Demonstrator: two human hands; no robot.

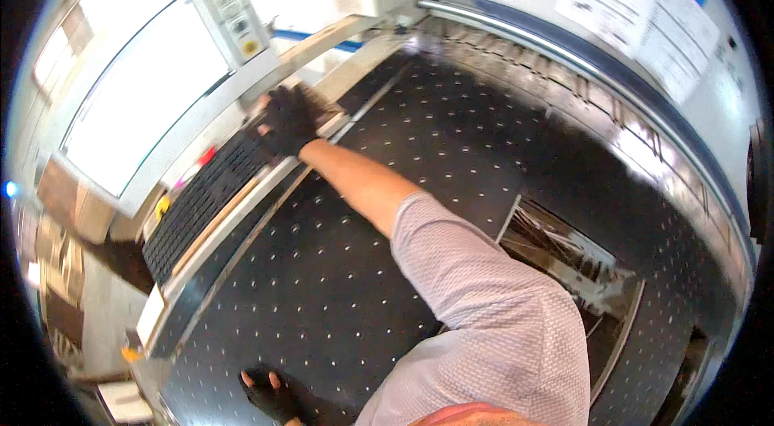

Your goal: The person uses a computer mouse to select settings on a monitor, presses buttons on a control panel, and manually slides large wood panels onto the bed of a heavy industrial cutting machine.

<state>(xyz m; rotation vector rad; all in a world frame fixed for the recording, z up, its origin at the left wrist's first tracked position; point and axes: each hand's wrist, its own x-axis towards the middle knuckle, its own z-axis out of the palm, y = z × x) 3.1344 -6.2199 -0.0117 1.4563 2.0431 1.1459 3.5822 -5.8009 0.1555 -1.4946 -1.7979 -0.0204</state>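
My right hand (289, 121): gloved, at ten o'clock, resting on the black ribbed strip (205, 192).
My left hand (270, 395): gloved, flat on the dotted tabletop (451, 136).

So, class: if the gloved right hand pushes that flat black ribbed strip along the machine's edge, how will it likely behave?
The black ribbed strip looks long, flat and low, so it would probably slide rather than roll or tip. Its ridged top should give the right hand a fair grip, not slip. It lies along a pale rail, which may guide it lengthwise. Its weight cannot be told.

A factory floor: a big machine bed (451, 144) of black perforated plate, a control panel (234, 15) on its frame, notices (645, 7) taped above.
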